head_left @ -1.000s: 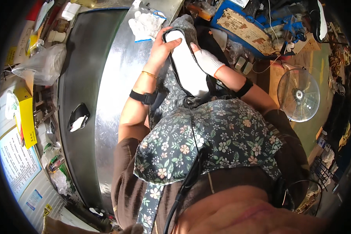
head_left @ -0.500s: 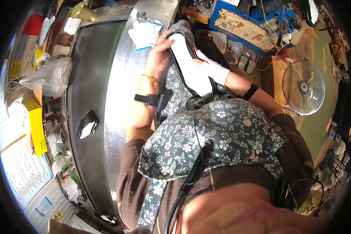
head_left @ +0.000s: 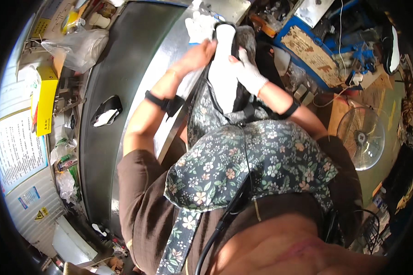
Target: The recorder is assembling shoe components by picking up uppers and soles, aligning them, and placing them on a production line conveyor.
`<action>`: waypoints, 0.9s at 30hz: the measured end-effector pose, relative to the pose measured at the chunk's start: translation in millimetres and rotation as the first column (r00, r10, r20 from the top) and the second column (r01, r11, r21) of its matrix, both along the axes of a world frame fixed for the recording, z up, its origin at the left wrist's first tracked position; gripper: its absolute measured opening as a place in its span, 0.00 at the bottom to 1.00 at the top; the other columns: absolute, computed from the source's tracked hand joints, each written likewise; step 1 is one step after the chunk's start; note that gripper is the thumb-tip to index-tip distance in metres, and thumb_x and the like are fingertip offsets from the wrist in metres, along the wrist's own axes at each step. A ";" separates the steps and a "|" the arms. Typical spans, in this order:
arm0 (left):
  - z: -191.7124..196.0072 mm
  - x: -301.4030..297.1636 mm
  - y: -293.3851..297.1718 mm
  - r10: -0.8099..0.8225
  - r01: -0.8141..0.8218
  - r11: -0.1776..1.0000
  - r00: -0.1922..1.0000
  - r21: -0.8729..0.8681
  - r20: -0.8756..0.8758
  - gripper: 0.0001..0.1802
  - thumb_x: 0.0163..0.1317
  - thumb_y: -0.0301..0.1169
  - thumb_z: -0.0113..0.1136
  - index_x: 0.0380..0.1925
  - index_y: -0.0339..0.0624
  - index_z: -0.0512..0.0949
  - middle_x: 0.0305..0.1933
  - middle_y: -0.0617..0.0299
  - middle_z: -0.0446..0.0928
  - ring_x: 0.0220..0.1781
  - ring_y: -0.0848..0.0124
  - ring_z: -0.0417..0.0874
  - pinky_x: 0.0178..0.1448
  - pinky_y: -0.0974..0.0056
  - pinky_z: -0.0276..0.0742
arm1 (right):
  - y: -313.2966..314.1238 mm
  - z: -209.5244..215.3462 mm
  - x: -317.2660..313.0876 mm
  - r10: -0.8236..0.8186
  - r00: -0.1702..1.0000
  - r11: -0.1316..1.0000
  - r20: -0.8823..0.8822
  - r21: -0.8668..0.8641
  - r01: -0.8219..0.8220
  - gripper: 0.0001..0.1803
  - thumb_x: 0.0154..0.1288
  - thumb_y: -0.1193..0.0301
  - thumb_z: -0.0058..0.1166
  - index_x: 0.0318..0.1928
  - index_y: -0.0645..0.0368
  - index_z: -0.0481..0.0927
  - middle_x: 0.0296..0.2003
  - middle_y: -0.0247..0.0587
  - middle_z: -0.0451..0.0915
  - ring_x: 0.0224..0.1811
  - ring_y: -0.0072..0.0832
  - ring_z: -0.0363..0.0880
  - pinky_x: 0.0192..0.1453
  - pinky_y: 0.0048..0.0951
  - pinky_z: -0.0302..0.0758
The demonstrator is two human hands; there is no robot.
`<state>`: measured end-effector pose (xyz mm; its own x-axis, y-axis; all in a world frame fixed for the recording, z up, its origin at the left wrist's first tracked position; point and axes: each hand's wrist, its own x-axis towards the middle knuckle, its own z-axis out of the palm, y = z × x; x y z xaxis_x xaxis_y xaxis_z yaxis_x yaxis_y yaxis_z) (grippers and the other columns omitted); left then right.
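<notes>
A black shoe with a white sole (head_left: 225, 87) rests sole up on my lap over the floral apron (head_left: 257, 160), its narrow end pointing away from me. My right hand (head_left: 248, 75), in a white glove with bare fingertips, grips the shoe's right side. At the left edge near the far end is my bare left hand (head_left: 195, 58), fingers bunched together; whether they pinch anything is too blurred to make out. Crumpled white gloves or cloth (head_left: 199, 25) lie on the metal ledge (head_left: 167, 68) just beyond my left hand.
To the left runs a dark belt (head_left: 135, 55) carrying another black-and-white shoe (head_left: 108, 111). Past it are a plastic bag (head_left: 82, 50) and a yellow box (head_left: 46, 103). A blue-framed bench (head_left: 309, 52) with tools stands far right; a fan (head_left: 361, 137) sits at my right.
My left hand has slid from the shoe's far end to its left edge, its fingers drawn together. The right hand keeps its grip. The whole view has turned and shifted.
</notes>
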<state>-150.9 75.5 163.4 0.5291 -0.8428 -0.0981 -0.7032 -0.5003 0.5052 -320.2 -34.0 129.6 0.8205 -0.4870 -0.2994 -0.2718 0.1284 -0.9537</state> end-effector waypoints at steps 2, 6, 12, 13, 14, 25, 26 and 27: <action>-8.9 -26.1 28.2 -0.047 0.022 0.988 0.985 -0.155 -0.164 0.33 0.75 0.49 0.33 0.43 0.29 0.80 0.38 0.34 0.81 0.47 0.39 0.82 0.56 0.44 0.76 | 9.7 3.4 -3.3 -0.182 0.980 0.971 0.080 0.172 0.166 0.37 0.75 0.58 0.46 0.75 0.58 0.48 0.67 0.46 0.64 0.66 0.32 0.65 0.67 0.31 0.65; 21.2 -80.8 22.6 0.080 -0.091 0.986 0.994 0.137 0.081 0.24 0.73 0.45 0.44 0.35 0.33 0.76 0.33 0.38 0.81 0.37 0.43 0.85 0.42 0.45 0.80 | 21.0 -19.2 -20.1 -0.138 0.990 0.985 -0.017 -0.108 0.135 0.40 0.74 0.54 0.46 0.74 0.64 0.46 0.68 0.55 0.62 0.69 0.42 0.64 0.69 0.35 0.64; -8.4 -39.5 6.4 0.042 -0.050 0.993 0.997 -0.104 -0.071 0.32 0.74 0.53 0.40 0.36 0.35 0.80 0.25 0.42 0.81 0.29 0.49 0.85 0.35 0.52 0.80 | -17.1 -55.8 -24.5 -0.213 0.977 0.802 0.002 -0.571 0.176 0.38 0.74 0.48 0.42 0.71 0.62 0.53 0.61 0.57 0.69 0.62 0.46 0.71 0.65 0.40 0.68; 13.7 -24.8 -20.1 0.185 -0.045 0.972 0.759 0.232 -0.625 0.40 0.73 0.61 0.33 0.40 0.33 0.82 0.28 0.44 0.81 0.37 0.56 0.85 0.46 0.56 0.79 | -42.0 -96.6 -31.1 -0.360 0.933 0.576 0.021 -0.782 0.239 0.35 0.74 0.45 0.41 0.67 0.61 0.63 0.53 0.55 0.77 0.54 0.44 0.79 0.58 0.41 0.75; -11.8 -0.6 -22.9 0.128 -0.114 0.992 0.854 0.059 -0.505 0.43 0.72 0.63 0.31 0.40 0.34 0.83 0.30 0.44 0.82 0.38 0.62 0.85 0.43 0.58 0.79 | -55.9 -76.4 -24.1 -0.224 0.973 0.946 -0.060 -0.251 0.203 0.31 0.73 0.42 0.40 0.55 0.58 0.69 0.42 0.48 0.79 0.41 0.40 0.81 0.47 0.39 0.78; -10.7 0.0 -72.7 0.030 0.001 0.996 0.939 -0.089 0.342 0.35 0.75 0.45 0.26 0.37 0.34 0.84 0.42 0.39 0.82 0.48 0.43 0.83 0.58 0.46 0.75 | -63.1 49.4 62.8 -0.247 0.935 0.456 -0.256 -0.882 -0.121 0.18 0.75 0.59 0.39 0.41 0.61 0.77 0.38 0.58 0.82 0.45 0.55 0.81 0.48 0.51 0.76; 3.1 -5.1 -69.5 0.018 -0.019 1.000 0.963 0.001 0.270 0.35 0.75 0.46 0.26 0.37 0.35 0.84 0.42 0.39 0.83 0.47 0.44 0.83 0.57 0.46 0.75 | -63.0 54.4 63.0 -0.213 0.945 0.399 -0.246 -0.905 -0.146 0.17 0.76 0.61 0.40 0.42 0.62 0.75 0.39 0.54 0.82 0.45 0.49 0.82 0.48 0.45 0.75; 15.6 -11.4 -62.3 0.016 -0.037 0.994 0.980 0.102 0.197 0.35 0.75 0.46 0.26 0.37 0.36 0.84 0.41 0.40 0.83 0.45 0.44 0.84 0.56 0.45 0.75 | -65.8 45.6 62.4 -0.222 0.943 0.403 -0.247 -0.904 -0.142 0.17 0.76 0.61 0.40 0.42 0.62 0.75 0.39 0.54 0.82 0.45 0.49 0.82 0.48 0.45 0.75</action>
<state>-162.3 13.2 179.0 0.5687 -0.8189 -0.0773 -0.7690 -0.5627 0.3033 -257.8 -99.9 175.3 0.7534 -0.6440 0.1332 -0.5609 -0.7350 -0.3811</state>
